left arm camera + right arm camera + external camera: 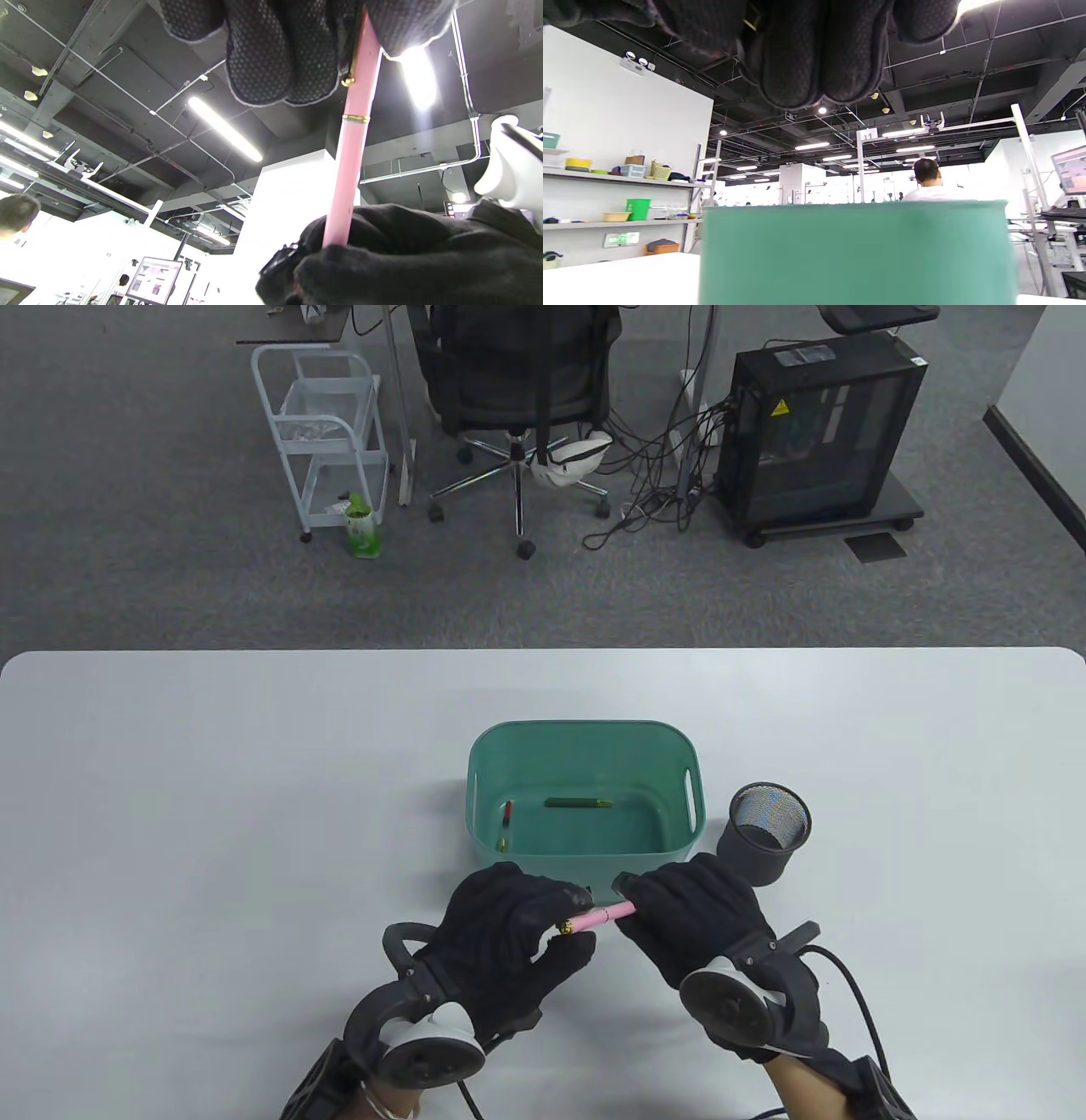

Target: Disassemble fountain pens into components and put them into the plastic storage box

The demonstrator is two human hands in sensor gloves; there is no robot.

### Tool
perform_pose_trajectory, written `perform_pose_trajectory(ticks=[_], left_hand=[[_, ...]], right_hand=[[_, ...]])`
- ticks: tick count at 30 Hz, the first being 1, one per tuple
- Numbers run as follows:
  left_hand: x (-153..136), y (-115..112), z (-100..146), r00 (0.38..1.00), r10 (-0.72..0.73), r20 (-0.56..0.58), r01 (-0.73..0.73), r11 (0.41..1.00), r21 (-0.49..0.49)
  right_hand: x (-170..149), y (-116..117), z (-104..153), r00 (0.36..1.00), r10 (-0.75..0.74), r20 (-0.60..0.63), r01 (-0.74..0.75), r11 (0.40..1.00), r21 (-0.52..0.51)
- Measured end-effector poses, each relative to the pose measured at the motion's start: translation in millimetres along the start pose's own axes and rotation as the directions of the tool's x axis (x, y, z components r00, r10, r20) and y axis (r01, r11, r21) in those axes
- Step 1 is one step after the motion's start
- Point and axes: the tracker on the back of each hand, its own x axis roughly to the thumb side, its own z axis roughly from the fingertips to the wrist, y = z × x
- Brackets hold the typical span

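- Fingers of left hand pinch the slim pink fountain pen at its gold-trimmed end.
- Right hand grips the opposite end; pen axis runs left-right between them, just before the green plastic storage box.

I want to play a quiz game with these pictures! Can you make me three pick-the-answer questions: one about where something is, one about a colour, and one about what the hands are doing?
1. Where is the mesh pen cup?
A. inside the box
B. right of the box
C. on the floor

2. What colour is the pen being held?
A. pink
B. blue
C. black

3. How is the pen held?
A. left hand only
B. lying loose
C. both hands

Answers: 1 B, it stands on the table beside the green storage box. 2 A, pink with gold rings. 3 C, the left hand and right hand each grip one end.
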Motion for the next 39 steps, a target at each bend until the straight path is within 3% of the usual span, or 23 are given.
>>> perform_pose_trajectory(ticks=[8, 11, 18, 23, 26, 39], left_hand=[[-11, 2, -1, 0.998, 0.047, -0.037, -0.048, 0.998, -0.036], [-11, 1, -2, 0.998, -0.003, -0.063, -0.003, 0.995, -0.103], [-6, -4, -2, 0.998, -0.050, -0.026, 0.047, 0.992, -0.118], [-5, -9, -3, 0.992, -0.126, -0.031, 0.118, 0.974, -0.196], [-6, -11, -4, 0.981, -0.190, -0.024, 0.180, 0.957, -0.225], [-14, -12, -6, 0.978, -0.203, -0.056, 0.174, 0.928, -0.330]], right_hand=[[-14, -18, 0, 0.998, 0.032, -0.047, -0.036, 0.997, -0.071], [-13, -21, 0, 0.996, 0.078, -0.045, -0.081, 0.993, -0.082], [-7, -17, 0, 0.985, 0.172, -0.033, -0.174, 0.983, -0.062], [-3, -16, 1, 0.973, 0.228, -0.024, -0.229, 0.970, -0.079], [-3, -18, 2, 0.972, 0.233, -0.023, -0.235, 0.967, -0.096], [2, -30, 4, 0.972, 0.236, -0.008, -0.234, 0.958, -0.164]])
